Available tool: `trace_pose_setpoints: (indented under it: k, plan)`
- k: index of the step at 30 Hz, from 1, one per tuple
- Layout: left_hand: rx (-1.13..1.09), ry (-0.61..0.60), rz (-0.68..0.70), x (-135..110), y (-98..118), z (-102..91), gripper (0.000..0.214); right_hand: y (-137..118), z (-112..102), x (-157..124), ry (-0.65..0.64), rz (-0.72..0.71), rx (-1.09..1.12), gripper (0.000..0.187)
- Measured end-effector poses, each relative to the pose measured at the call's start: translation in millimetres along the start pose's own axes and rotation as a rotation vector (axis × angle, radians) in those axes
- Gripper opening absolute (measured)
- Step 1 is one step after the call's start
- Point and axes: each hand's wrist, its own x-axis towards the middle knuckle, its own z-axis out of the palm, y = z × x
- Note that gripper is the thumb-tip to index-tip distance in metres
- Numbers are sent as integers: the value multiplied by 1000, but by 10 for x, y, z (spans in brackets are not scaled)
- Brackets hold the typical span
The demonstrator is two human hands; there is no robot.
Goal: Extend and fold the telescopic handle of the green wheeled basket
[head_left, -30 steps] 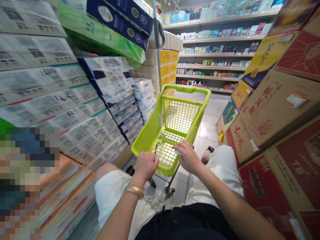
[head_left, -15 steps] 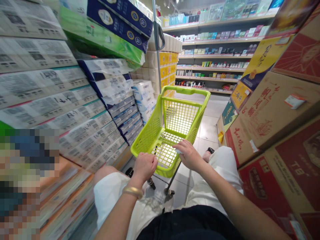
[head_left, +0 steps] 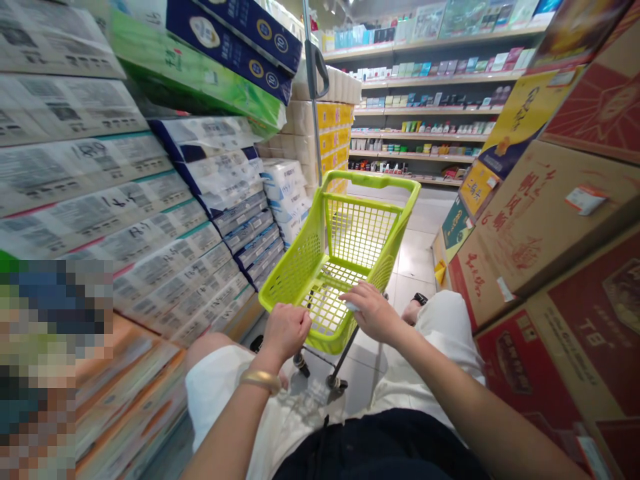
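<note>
A lime-green shopping cart (head_left: pixel 293 280) with a perforated plastic basket stands between my knees, its tall handle on the far side. My left hand (head_left: pixel 287 328), a gold bangle on its wrist, is closed in a fist over the basket's near left rim. The fingertips are hidden, but it appears to grip that rim. Over the near right rim lies my right hand (head_left: pixel 373 310), fingers bent and pointing into the basket. A small white object (head_left: pixel 351 306), perhaps crumpled paper, shows between its thumb and fingers. Dark wheels are visible under the basket.
Stacked tissue packs (head_left: pixel 145 200) wall the left side. Cardboard cartons (head_left: pixel 530 220) rise close on the right. A grey pole (head_left: pixel 315 133) stands beyond the cart, with product shelves (head_left: pixel 425 110) behind. Pale floor tiles (head_left: pixel 415 250) run along the cart's right.
My view has shifted slightly, so the stacks and cartons sit a little differently in frame. Both hands keep nearly the same places on the cart.
</note>
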Motion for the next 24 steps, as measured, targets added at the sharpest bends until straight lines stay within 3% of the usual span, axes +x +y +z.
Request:
trace_pose_setpoints:
  k: [4,11,15,19,24]
  plan:
    - [-4,-5,-5,14,-1,8,44,146,-26,52,40,78,-38,50]
    - [-10,-22,-6,13,-131,14,43,-311,170,-39,-4,-3,-30,47]
    - [-26,-34,1,0,-186,9,45,-154,89,26,-19,-3,-22,46]
    - [-59,-54,-7,17,-236,-31,45,56,35,93,21,120,-35,47]
    - [-121,-60,-51,45,-128,-214,39,-64,141,114,52,200,-91,49]
